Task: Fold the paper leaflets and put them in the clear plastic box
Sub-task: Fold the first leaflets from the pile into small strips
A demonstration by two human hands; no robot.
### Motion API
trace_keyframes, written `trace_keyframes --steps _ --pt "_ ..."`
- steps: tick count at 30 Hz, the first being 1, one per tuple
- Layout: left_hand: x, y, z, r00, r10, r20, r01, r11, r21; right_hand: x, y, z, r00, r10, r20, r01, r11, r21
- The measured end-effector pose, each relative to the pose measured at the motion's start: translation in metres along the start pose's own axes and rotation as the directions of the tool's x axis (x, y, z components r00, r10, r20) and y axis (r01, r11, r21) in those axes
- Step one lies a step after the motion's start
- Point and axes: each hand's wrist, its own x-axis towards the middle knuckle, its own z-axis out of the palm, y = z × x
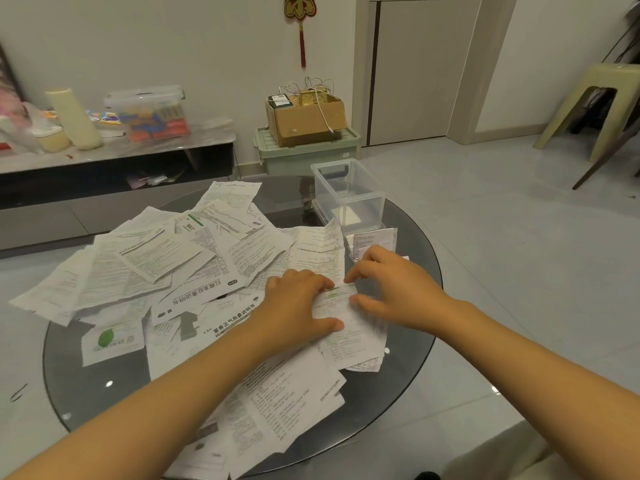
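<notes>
Both hands, left hand [300, 304] and right hand [391, 289], press a leaflet [349, 322] on the round glass table [408, 382] near the clear plastic box [349, 195].

Take the clear plastic box [348, 195] as your landmark: it stands on the far side of the round table [412, 358], with one folded paper [347, 216] lying in it. The loose leaflets [166, 268] spread to its left and nearer you. Your left hand [298, 304] and right hand [391, 285] rest on a leaflet [349, 327] just before the box.
</notes>
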Motion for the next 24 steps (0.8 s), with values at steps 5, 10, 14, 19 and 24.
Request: trace_keyframes --steps 5,10,14,19,24 --pt "-0.004 -0.005 -0.002 0.997 0.0 -0.077 -0.007 0.996 -0.085 0.002 -0.004 0.006 0.997 -0.011 0.072 0.013 1.0 -0.021" --pt "-0.006 -0.011 -0.01 0.967 -0.038 -0.253 -0.009 0.983 -0.185 0.009 -0.01 0.008 1.0 0.014 0.001 -0.014 1.0 0.013" --pt "-0.007 -0.017 -0.016 0.953 -0.032 -0.3 -0.022 0.984 -0.176 0.015 -0.015 0.009 1.0 -0.018 -0.019 0.02 0.993 0.119" --pt "-0.015 -0.026 -0.013 0.995 0.058 -0.079 -0.069 0.988 -0.137 0.016 -0.014 0.013 0.982 -0.113 0.152 0.106 0.993 0.054" --pt "-0.023 -0.029 -0.011 0.996 0.088 0.01 -0.086 0.988 -0.129 0.011 -0.009 0.013 0.964 -0.132 0.23 0.132 0.991 0.019"
